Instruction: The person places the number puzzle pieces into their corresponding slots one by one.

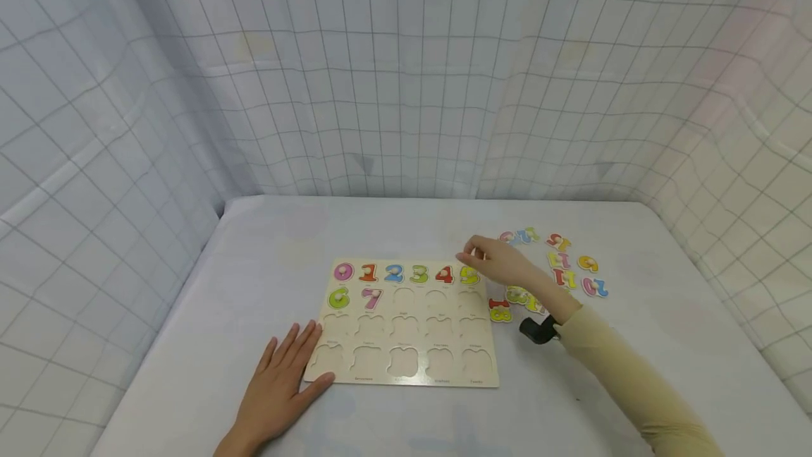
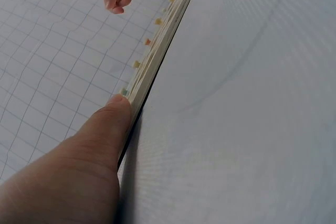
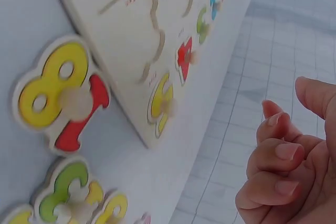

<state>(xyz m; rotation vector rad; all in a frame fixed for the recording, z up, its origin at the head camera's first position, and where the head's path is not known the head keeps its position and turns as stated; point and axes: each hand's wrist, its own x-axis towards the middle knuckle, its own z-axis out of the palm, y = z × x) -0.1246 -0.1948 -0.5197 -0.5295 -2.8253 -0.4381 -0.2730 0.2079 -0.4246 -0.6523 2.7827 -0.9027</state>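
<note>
A wooden number puzzle board [image 1: 419, 330] lies on the table, with number pieces 0 to 7 in its top two rows. My left hand [image 1: 279, 379] rests flat beside the board's lower left corner, its thumb on the front edge. In the left wrist view the thumb [image 2: 102, 129] lies along the board's side. Above the board's top right corner is my right hand [image 1: 497, 259], fingers loosely curled and holding nothing. Closest below it is the yellow 5 [image 3: 161, 104], seated in the board; the red 4 [image 3: 185, 59] sits beside that.
A yellow and red 18 piece [image 3: 63, 90] lies right by the board's edge. Several loose number pieces, among them a 20 [image 1: 594, 287] and an orange one [image 1: 588, 263], are scattered to the right. White gridded curtains [image 1: 406, 90] enclose the table.
</note>
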